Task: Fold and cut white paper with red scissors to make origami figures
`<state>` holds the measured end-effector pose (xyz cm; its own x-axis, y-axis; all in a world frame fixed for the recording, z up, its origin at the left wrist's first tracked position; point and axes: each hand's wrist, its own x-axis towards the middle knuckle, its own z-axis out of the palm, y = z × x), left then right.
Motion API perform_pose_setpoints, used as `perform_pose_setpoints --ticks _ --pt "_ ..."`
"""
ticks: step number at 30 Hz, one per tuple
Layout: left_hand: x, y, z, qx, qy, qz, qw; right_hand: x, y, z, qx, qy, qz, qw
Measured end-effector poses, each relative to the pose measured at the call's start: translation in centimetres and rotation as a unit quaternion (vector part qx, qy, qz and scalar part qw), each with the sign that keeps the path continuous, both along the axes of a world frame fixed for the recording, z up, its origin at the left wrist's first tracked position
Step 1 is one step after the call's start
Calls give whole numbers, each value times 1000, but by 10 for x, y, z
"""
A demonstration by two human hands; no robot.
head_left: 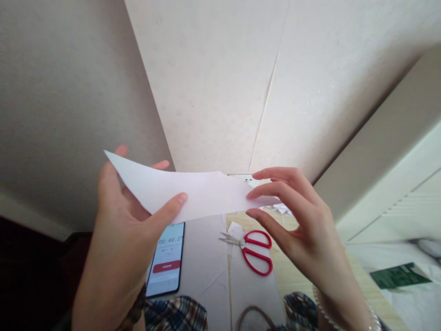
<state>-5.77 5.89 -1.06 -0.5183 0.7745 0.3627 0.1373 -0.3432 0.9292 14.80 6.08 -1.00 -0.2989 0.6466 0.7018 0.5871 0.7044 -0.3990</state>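
A white piece of paper (200, 193), pointed at its left end, is held up above the table. My left hand (138, 216) grips it, thumb on the near face and fingers behind. At the paper's right end is my right hand (296, 211), its thumb and fingers curved around that narrow tip. Below lie red-handled scissors (257, 250) with their blades slightly apart, pointing left. A phone (167, 262) showing a timer rests under my left hand, partly hidden by it.
White paper sheets (206, 266) cover part of the wooden table (287, 271). Small paper scraps (280, 209) lie behind my right hand. A pale wall (213, 82) rises at the back. On the right, a green packet (399, 276) lies on a white surface.
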Motion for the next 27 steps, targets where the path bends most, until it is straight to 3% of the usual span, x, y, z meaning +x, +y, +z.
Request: perform_pose_setpoints --ticks 5,9,12,14,17,19,23,27 --pt "5 -2 5 -21 -46 -16 999 -2 3 0 -3 13 20 1000" --pt "2 -6 5 48 -16 -4 999 2 2 2 -33 70 19 997" --pt "-2 -11 3 73 76 -27 994 6 4 2 -83 106 25 991" --pt "-4 -13 2 59 164 5 985 10 5 2 -110 124 23 986" --pt "-5 -14 3 29 307 78 948 13 6 1 -146 145 21 978" --pt "-4 -14 4 15 358 80 930 15 5 2 -164 158 23 973" --pt "0 -14 9 13 326 28 945 19 5 5 -185 162 21 969" --pt "4 -19 13 -48 270 10 962 21 5 5 -190 144 21 971"
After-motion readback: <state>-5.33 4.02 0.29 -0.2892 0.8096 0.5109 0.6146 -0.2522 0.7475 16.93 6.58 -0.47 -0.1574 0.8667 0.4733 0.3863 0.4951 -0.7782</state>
